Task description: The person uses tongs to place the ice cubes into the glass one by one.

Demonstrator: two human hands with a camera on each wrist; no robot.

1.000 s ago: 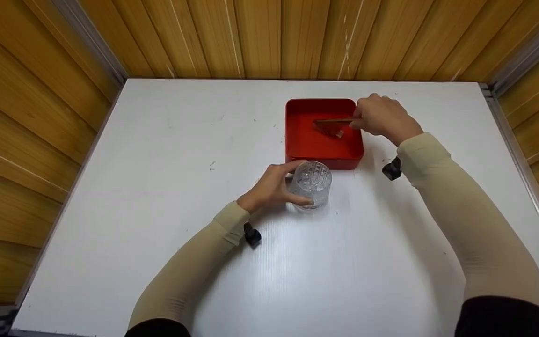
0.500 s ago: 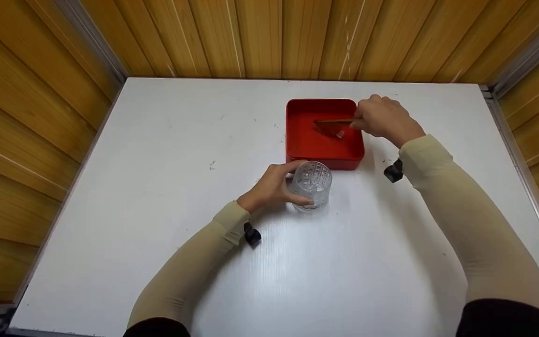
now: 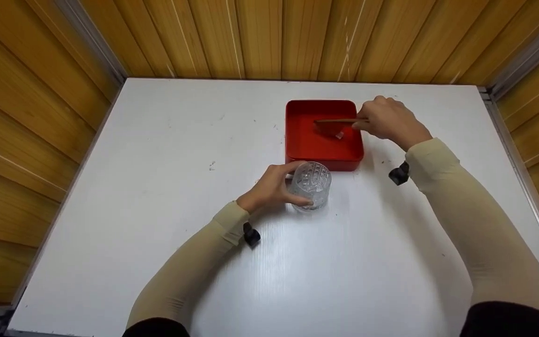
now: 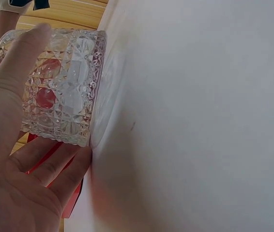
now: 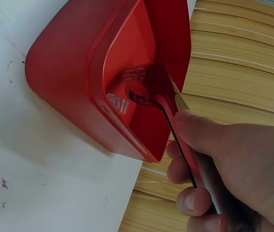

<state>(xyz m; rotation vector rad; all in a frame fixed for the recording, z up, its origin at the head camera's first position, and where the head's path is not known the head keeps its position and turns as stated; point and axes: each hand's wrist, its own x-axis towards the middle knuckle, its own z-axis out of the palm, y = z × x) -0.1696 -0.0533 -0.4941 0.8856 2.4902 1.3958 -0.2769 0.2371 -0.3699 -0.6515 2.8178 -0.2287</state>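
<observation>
My left hand [image 3: 272,188] holds a clear cut-glass tumbler [image 3: 315,185] upright on the white table, thumb on the near side and fingers behind. In the left wrist view the thumb lies across the patterned wall of the tumbler [image 4: 62,87]. My right hand [image 3: 388,119] grips metal tongs [image 3: 337,120] over the right wall of a red square box [image 3: 325,165]. Inside the box, the claw ends of the tongs [image 5: 168,108] are spread apart, beside a small clear cube [image 5: 117,103] that looks like ice.
The tumbler stands close to the near side of the box. Wood-panelled walls [image 3: 260,40] border the white table [image 3: 157,187] at the back and both sides. Small dark marks [image 3: 212,165] dot the tabletop.
My right hand and forearm have shifted slightly to the right, the tongs' tips staying by the cube. The left hand and the tumbler have kept their place.
</observation>
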